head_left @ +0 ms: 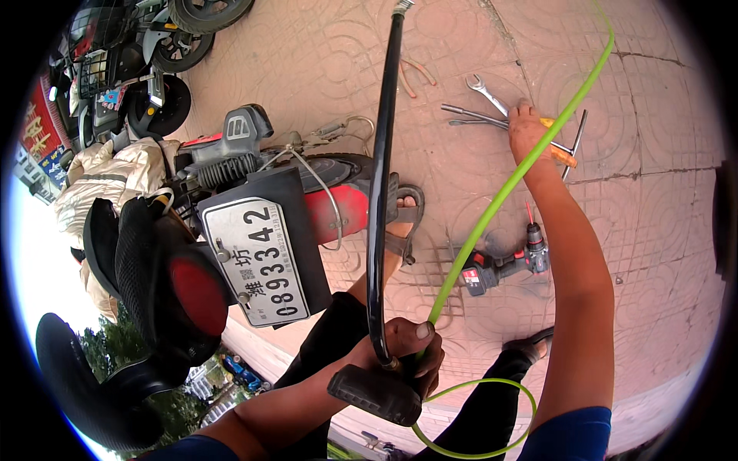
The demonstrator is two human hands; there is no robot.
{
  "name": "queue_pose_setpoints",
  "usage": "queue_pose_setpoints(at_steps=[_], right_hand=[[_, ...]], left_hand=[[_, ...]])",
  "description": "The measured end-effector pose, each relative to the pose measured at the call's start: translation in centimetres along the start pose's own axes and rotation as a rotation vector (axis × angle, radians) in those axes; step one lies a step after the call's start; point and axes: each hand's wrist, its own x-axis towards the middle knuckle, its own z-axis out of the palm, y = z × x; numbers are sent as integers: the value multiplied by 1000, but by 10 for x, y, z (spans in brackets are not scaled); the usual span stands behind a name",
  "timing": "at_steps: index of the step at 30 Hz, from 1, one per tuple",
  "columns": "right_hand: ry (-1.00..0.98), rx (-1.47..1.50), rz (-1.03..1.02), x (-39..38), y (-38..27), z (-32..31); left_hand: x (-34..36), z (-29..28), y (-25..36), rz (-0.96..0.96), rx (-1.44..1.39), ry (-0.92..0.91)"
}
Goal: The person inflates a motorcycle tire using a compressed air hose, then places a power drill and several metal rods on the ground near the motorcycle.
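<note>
My left hand (pixel 407 346) is wrapped round the lower end of a black hose (pixel 382 169) and a bright green hose (pixel 500 200). The black hose rises to a silver fitting at the top. Below my fingers hangs a ribbed black handle (pixel 374 394), which looks like part of an air inflator. My right hand (pixel 527 134) reaches down onto tools on the ground, fingers bent over them. Around it lie an open-end wrench (pixel 486 92), a T-shaped metal bar (pixel 580 134) and an orange-handled tool (pixel 563 157). My palm hides what its fingers hold.
A motorbike (pixel 254 177) with a plate and red rear light stands on the left. A cordless drill (pixel 503 265) lies near my right forearm, and red-handled pliers (pixel 415 77) lie farther off. Green hose loops by my legs. Other parked bikes (pixel 154 100) stand at the far left.
</note>
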Motion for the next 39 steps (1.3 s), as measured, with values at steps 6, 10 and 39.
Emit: queue_pose_setpoints(at_steps=[6,10,39], right_hand=[[-205,-96,-154,29,-10,18],[-80,222,-163,33,-33,-1],[-649,600,-60,-38,10,-57]], left_hand=[[-13,-2,0,-90,-59,66],[-16,-15,0,-56,-12,9],[-16,3,-17,-38,-22,118]])
